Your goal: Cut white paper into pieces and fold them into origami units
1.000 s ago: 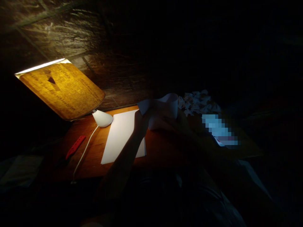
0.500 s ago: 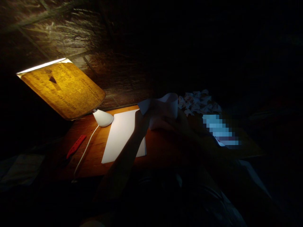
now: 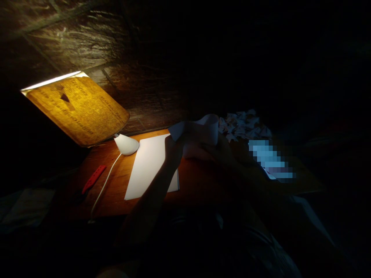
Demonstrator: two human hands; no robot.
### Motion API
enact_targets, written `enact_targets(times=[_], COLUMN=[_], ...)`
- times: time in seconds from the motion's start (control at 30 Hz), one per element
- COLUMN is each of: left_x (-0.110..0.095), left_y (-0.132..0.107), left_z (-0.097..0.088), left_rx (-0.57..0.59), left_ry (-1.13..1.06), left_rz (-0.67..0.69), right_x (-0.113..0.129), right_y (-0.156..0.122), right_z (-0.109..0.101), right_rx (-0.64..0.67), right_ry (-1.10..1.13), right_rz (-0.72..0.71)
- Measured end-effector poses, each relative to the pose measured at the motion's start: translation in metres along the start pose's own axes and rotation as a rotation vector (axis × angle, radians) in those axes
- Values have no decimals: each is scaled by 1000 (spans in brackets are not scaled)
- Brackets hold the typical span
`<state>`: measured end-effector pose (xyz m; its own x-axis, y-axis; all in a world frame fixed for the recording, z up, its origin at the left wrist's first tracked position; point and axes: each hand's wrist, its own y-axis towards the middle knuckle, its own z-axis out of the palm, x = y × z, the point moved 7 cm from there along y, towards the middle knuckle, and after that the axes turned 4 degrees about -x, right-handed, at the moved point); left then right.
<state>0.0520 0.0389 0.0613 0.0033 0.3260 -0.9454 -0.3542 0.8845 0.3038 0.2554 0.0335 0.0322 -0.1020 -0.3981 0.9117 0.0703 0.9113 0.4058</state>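
Note:
The scene is very dark, lit only by a small lamp. My left hand (image 3: 173, 148) and my right hand (image 3: 220, 150) are raised over a wooden board (image 3: 197, 185), both closed on a bent white sheet of paper (image 3: 199, 129) that curls up between them. The hands show only as dark shapes against the light. Below my left forearm a stack of flat white paper (image 3: 146, 166) lies on the board.
A white lamp base (image 3: 126, 144) with a cord (image 3: 101, 189) stands at the board's far left under a glowing yellow printed shade (image 3: 78, 110). A red strip-like tool (image 3: 92, 179) lies left. Crumpled paper pieces (image 3: 243, 123) pile at the back right, beside a blurred lit screen (image 3: 271, 160).

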Motion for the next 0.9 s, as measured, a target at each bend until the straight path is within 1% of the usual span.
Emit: enact_targets(times=[0.23,0.47,0.57,0.77,0.9], left_x=[2,5,4,6,2], left_y=[0,-1,-1,-1,-2], left_z=[-1,2,2,1,1], left_rx=[-6,8,15,24,11], left_ry=[28,-33,-41,-56,-21], left_rz=[-10,-31,-17,1,4], right_x=[4,-6,-8,5,3], right_y=[0,1,2,-2,-1], right_z=[1,4,3,-1,1], right_rx=[24,43,19,10,28], right_ry=[5,-8,-24,3,-16], right_rz=[-14,22,44,15,9])
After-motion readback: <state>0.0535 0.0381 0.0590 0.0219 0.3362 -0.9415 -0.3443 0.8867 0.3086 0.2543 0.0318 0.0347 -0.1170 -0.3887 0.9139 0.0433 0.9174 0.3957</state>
